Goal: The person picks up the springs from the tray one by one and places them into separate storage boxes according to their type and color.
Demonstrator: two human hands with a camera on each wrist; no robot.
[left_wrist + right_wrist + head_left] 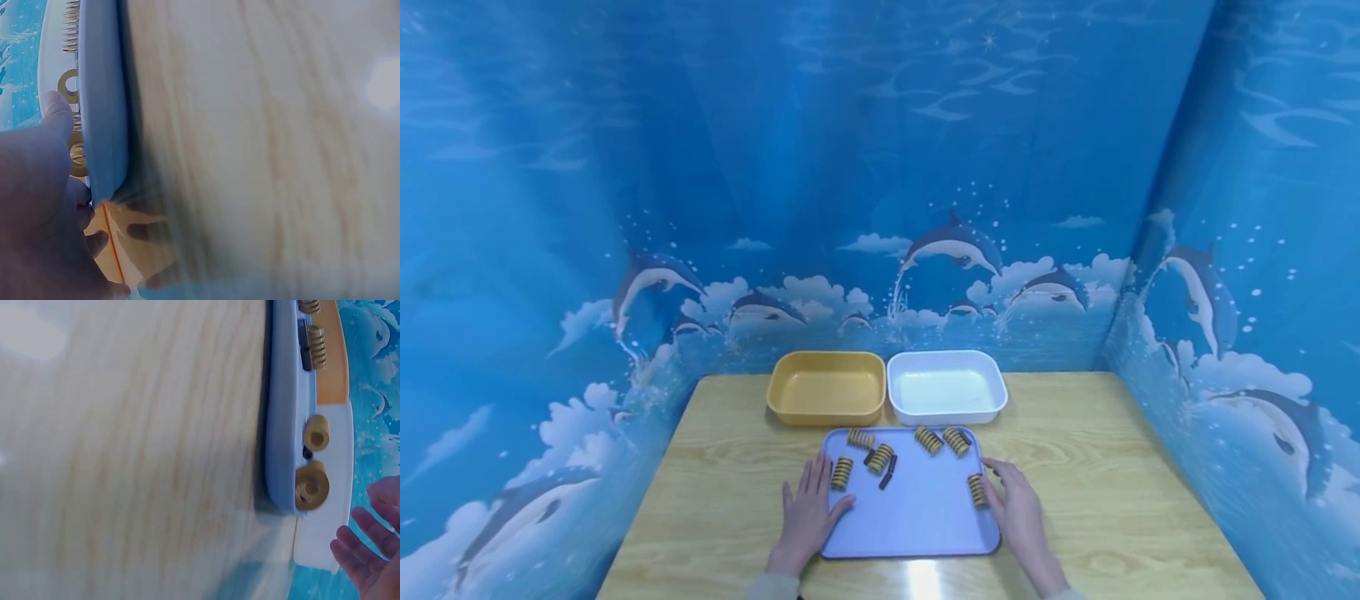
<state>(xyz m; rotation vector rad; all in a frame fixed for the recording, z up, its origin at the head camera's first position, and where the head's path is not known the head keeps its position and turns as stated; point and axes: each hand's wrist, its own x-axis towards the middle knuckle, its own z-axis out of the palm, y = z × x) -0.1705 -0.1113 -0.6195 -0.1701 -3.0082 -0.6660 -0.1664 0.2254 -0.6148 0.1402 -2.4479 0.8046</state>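
Observation:
A pale blue-violet tray (917,521) lies on the table with several gold-and-black ringed coils, spring-like and hollow at the ends. One coil (842,473) lies beside my left hand (807,512), whose straight fingers rest along the tray's left edge, thumb over the rim. Another coil (977,490) lies at the right edge, next to the thumb of my right hand (1019,510). In the right wrist view that hand's fingers (369,531) are loosely bent, with nothing between them. Short dark brown sticks (888,472) lie among the coils at the left and the far side.
Behind the tray stand a mustard-yellow bin (827,415) and a white bin (947,414), side by side. The wooden table (1112,467) reaches blue walls (880,167) printed with dolphins at the back and sides.

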